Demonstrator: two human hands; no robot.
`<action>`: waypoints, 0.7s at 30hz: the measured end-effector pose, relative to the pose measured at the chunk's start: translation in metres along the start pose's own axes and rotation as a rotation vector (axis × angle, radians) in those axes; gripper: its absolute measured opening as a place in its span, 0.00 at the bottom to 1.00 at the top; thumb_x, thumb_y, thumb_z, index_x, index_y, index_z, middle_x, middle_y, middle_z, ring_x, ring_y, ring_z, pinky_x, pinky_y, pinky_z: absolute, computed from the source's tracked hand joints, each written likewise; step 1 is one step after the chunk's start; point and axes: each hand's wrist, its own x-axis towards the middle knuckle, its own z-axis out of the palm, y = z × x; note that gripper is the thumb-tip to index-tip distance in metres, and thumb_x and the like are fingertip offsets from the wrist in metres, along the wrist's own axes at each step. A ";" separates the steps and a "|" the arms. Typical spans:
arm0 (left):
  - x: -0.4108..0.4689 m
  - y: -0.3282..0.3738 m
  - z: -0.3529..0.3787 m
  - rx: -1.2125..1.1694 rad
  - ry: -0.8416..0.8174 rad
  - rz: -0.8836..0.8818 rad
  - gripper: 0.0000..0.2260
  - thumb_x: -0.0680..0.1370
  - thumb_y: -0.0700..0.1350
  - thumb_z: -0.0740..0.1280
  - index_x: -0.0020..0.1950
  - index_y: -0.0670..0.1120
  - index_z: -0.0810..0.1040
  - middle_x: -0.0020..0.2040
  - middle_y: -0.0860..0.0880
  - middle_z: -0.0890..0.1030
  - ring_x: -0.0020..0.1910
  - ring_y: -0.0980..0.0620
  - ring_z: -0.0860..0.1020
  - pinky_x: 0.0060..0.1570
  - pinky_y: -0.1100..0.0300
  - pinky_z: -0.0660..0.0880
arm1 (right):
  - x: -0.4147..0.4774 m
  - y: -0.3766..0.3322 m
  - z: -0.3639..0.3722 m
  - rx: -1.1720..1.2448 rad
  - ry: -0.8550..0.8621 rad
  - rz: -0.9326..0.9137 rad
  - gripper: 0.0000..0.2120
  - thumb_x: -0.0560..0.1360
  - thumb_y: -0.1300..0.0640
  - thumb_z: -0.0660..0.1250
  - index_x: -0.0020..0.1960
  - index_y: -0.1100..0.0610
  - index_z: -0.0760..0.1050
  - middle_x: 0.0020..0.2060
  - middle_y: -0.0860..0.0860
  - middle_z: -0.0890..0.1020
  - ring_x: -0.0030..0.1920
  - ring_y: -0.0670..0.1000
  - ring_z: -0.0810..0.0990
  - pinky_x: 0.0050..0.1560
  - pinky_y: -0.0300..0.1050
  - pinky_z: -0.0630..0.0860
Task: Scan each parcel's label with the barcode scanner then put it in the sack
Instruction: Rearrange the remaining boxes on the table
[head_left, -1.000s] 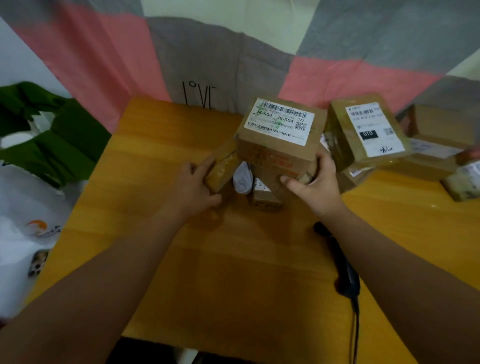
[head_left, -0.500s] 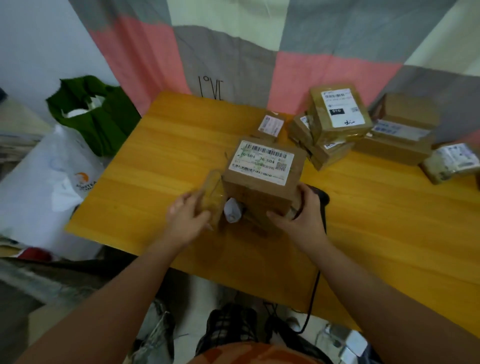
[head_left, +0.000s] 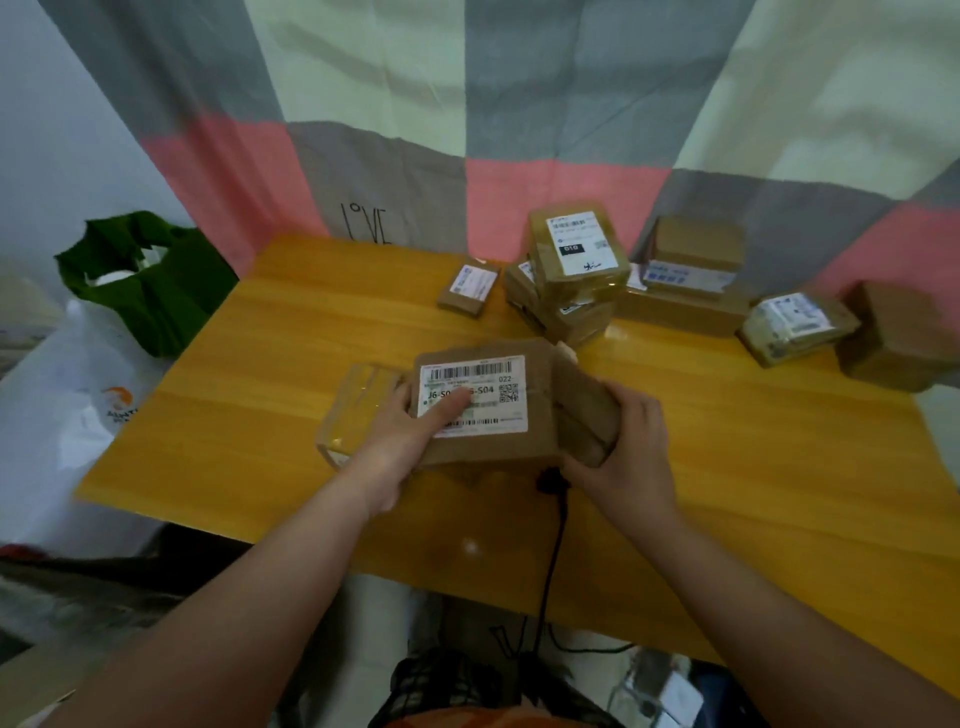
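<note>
Squarely between both sets of fingers sits the labelled parcel (head_left: 540, 431). The left hand (head_left: 397, 447) pinches it, thumb across the label (head_left: 493, 382), and the right hand (head_left: 631, 452) curls round its other end. Just below the right fingertips the barcode scanner (head_left: 551, 477) peeks out.

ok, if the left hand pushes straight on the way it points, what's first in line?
The brown cardboard parcel with the white barcode label, which the left hand grips, thumb across the label. Beyond it, probably the stack of taped brown parcels farther back; depth is unclear.
</note>
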 end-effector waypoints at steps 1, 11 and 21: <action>0.002 -0.007 0.003 0.053 0.019 0.012 0.30 0.69 0.58 0.73 0.68 0.51 0.69 0.53 0.49 0.82 0.41 0.54 0.81 0.30 0.65 0.76 | -0.003 0.011 -0.009 -0.032 0.034 0.022 0.40 0.64 0.51 0.80 0.71 0.56 0.65 0.61 0.55 0.69 0.62 0.52 0.67 0.61 0.49 0.69; 0.030 -0.059 0.012 1.060 -0.101 0.299 0.36 0.69 0.66 0.69 0.74 0.56 0.66 0.65 0.46 0.73 0.63 0.44 0.72 0.63 0.50 0.70 | -0.039 0.090 0.005 -0.548 -0.059 0.087 0.41 0.57 0.54 0.83 0.66 0.60 0.72 0.57 0.65 0.75 0.58 0.66 0.73 0.60 0.68 0.71; 0.059 -0.042 0.026 1.581 -0.199 0.447 0.28 0.79 0.56 0.63 0.77 0.53 0.58 0.73 0.49 0.66 0.69 0.46 0.65 0.67 0.52 0.61 | -0.001 0.068 0.014 -0.608 -0.088 0.082 0.25 0.73 0.46 0.68 0.67 0.55 0.74 0.51 0.56 0.83 0.52 0.59 0.79 0.50 0.52 0.71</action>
